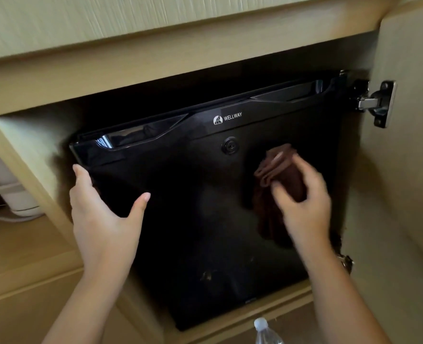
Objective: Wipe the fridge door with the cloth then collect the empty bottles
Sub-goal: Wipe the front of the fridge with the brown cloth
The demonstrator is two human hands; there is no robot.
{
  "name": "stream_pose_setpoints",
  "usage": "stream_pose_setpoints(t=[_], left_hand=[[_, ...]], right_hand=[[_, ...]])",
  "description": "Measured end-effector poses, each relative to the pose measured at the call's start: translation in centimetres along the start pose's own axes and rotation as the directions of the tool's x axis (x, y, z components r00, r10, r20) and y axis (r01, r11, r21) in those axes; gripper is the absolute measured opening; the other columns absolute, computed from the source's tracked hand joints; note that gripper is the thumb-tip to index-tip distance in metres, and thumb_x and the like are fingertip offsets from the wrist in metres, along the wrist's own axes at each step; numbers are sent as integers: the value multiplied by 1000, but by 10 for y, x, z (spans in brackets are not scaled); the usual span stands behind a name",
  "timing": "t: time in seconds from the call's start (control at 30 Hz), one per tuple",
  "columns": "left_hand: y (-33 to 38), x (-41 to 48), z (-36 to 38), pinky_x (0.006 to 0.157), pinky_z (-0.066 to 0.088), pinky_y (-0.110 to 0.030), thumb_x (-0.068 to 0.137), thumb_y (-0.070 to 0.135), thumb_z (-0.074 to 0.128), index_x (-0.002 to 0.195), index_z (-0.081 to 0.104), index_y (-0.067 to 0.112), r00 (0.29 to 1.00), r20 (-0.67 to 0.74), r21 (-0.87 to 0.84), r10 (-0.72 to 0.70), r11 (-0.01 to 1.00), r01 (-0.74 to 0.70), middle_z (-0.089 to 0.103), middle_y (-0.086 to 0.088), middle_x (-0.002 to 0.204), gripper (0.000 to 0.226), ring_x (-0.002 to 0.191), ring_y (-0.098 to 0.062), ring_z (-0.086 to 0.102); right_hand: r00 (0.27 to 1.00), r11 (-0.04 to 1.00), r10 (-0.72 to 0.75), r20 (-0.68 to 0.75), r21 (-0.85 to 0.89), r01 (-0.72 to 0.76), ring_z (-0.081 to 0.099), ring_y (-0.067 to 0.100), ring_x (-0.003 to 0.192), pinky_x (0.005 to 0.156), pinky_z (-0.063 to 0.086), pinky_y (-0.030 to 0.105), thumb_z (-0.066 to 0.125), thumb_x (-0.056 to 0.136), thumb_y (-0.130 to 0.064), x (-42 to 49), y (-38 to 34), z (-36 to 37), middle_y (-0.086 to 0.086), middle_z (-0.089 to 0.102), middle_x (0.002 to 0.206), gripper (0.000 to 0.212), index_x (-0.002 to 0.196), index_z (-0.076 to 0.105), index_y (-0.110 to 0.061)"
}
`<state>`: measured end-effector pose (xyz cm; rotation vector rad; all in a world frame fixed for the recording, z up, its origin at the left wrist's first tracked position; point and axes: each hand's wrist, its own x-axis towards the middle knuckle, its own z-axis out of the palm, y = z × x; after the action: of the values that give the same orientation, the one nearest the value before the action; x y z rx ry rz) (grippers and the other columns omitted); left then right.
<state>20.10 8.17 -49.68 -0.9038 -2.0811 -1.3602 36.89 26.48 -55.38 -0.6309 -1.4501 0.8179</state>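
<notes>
A black mini fridge sits inside a wooden cabinet, its glossy door [193,219] facing me with a white logo and a round lock near the top. My right hand [304,202] grips a bunched dark brown cloth [277,170] and holds it against the right half of the door; the hand is blurred. My left hand [101,212] rests on the door's left edge, fingers behind the edge and thumb spread across the front. A clear plastic bottle [265,331] with a white cap stands at the bottom edge of the view.
The cabinet door [409,170] stands swung open on the right, with a metal hinge [376,103] at its top. A wooden countertop edge [156,45] overhangs the fridge. A white appliance with a cord [9,189] sits in the compartment to the left.
</notes>
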Motion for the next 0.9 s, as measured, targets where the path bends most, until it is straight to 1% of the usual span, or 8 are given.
stream_pose_setpoints(t=[0.13,0.23,0.37,0.47,0.63,0.73,0.8,0.9], left_hand=[[4,0,1,100,34,-37,72,27,75,146,8,10,1000,-21,26,-1,1000,1,36,-14,137,101,125,-27,37],[6,-5,4,102,27,-34,74,27,74,146,5,10,1000,9,37,2,999,-2,30,-16,142,102,131,-28,29],[5,-22,8,106,19,-47,77,29,73,141,20,-3,966,-13,273,258,930,-245,18,-33,144,88,133,-43,18],[-1,-34,18,103,18,-61,80,35,69,137,33,-1,899,58,408,433,812,-417,18,-32,145,77,136,-44,12],[-7,-48,39,92,22,-73,68,33,75,138,33,6,887,232,473,400,750,-462,14,-25,148,86,136,-46,7],[-12,-47,44,86,25,-76,69,37,72,140,31,6,885,248,483,393,742,-465,10,-24,148,87,135,-47,4],[-14,-46,43,84,27,-77,70,40,69,140,31,6,877,245,483,413,732,-480,10,-23,148,86,135,-47,4],[-16,-43,41,83,30,-76,71,42,69,140,30,7,866,243,497,437,711,-498,10,-21,148,87,135,-46,5]], right_hand=[[972,995,-98,214,17,97,52,-6,91,79,33,0,72,73,-16,-29,-13,24,-7,51,98,58,122,48,-37],[993,996,-84,86,3,84,50,-16,94,84,33,2,72,73,-11,-10,3,7,-3,55,101,59,122,49,-34],[993,993,85,-82,-73,-91,52,12,108,96,41,30,67,81,-16,13,35,-36,-1,55,116,53,128,48,-33],[989,984,135,-69,-109,-141,50,13,109,92,37,26,67,81,-13,0,49,-38,-2,51,117,55,128,46,-33],[993,999,16,115,-42,-11,50,-6,100,85,37,6,72,74,-13,-55,45,5,-5,51,109,59,122,47,-37],[972,996,-42,231,-65,59,53,4,94,79,42,10,65,72,-32,-81,45,19,-7,49,102,56,125,49,-38],[977,995,-54,208,-75,70,53,4,94,78,42,9,64,72,-32,-78,52,17,-6,50,102,55,125,49,-37],[999,999,39,-4,-6,-39,51,-9,95,80,37,3,70,74,-12,-52,65,-4,-4,52,106,58,121,47,-37]])
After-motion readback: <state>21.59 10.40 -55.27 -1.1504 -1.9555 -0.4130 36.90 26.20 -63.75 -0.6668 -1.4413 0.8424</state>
